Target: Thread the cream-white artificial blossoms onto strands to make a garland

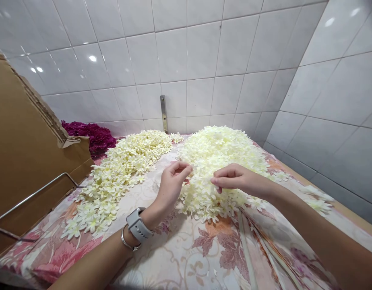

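Observation:
Over the near left edge of a large pile of pale cream flowers (225,145), my left hand (174,181) is closed, thumb and index finger pinched together. A grey watch (139,225) and a silver bangle are on that wrist. My right hand (234,179) comes in from the right above the same pile, its fingers also pinched and turned towards the left hand. A small gap separates the two hands. Anything held in either pinch is too small to make out. Left of my hands, a second long heap of cream flowers (125,161) lies on the floral tablecloth (180,257).
A cardboard box (32,153) stands at the left, with a bent metal bar (35,195) beside it. Behind it lies a purple fringed bundle (92,137). White tiled walls rise at the back and right, with a metal bracket (164,112). Thin pale strips (246,245) lie at front right.

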Motion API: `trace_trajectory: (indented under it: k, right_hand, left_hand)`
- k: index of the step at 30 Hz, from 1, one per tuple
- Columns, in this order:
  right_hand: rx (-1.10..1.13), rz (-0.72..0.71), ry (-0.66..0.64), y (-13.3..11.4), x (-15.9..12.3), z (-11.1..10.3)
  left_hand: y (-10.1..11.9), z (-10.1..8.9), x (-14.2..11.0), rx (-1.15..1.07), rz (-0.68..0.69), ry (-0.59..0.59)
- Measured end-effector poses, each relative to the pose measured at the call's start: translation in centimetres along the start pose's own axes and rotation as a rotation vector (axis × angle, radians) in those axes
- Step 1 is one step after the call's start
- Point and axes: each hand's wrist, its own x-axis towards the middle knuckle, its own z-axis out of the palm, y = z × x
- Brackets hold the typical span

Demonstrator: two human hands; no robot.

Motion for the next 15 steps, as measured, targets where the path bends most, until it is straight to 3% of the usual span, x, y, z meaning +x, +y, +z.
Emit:
trace_trajectory:
  k: [4, 6, 8, 12, 15]
  right_hand:
    - [-0.284, 0.064, 0.541, 0.3, 0.3, 0.4]
    - [-0.372, 0.027, 0.717, 0.3, 0.4, 1.0]
    - [-0.384, -0.054, 0.717, 0.0, 0.5, 1.7]
    - [-0.384, -0.201, 0.548, -0.9, 0.3, 2.8]
    - [-0.428, -0.249, 0.623, -0.8, 0.3, 2.4]
  left_hand:
    - [-0.4, -0.2, 0.3, -0.018, -0.051, 0.040]
    - [-0.5, -0.1, 0.3, -0.009, -0.042, 0.057]
    - [-0.6, 0.0, 0.1, 0.013, -0.001, 0.051]
    - [-0.7, 0.2, -0.4, 0.087, 0.112, -0.069]
    - [-0.4, 0.3, -0.6, 0.128, 0.133, -0.068]
